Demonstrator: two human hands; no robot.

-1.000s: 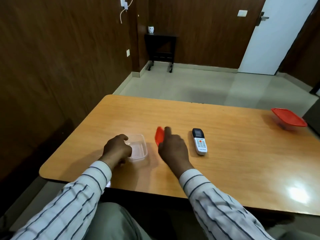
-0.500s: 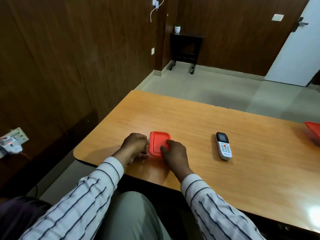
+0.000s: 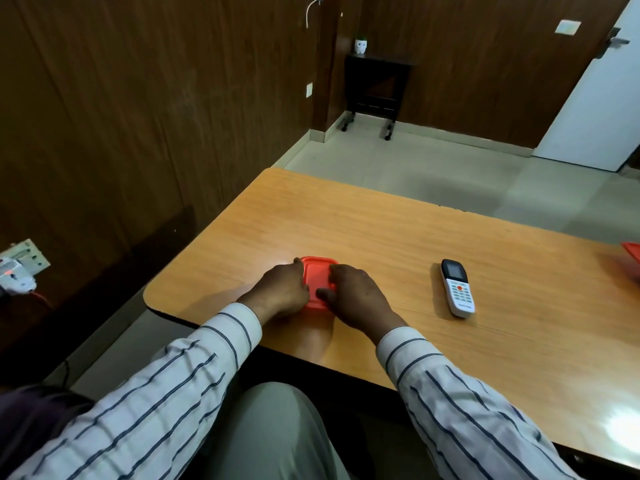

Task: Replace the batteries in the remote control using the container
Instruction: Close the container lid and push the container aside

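Closest in, two striped sleeves reach over the near edge of the table (image 3: 346,216), and both hands meet on one small container with an orange lid (image 3: 317,271). Left hand (image 3: 282,289) sits curled against the container's left side, fingers bent round its edge — a bracing hold, it seems, so the box cannot slide. Right hand (image 3: 356,292) lies flatter over the lid's right half, thumb (image 3: 323,293) laid on the top face and fingers spread along the rim; that looks like pressing the lid down to seat it, though whether it is snapped shut cannot be told. Nothing inside the container shows from here. Well off to the right of the right hand, apart from both, the remote control (image 3: 457,287) rests keypad up, untouched and within an easy reach. Farther right still, at the picture's edge, a second orange piece (image 3: 632,252) shows only a corner.
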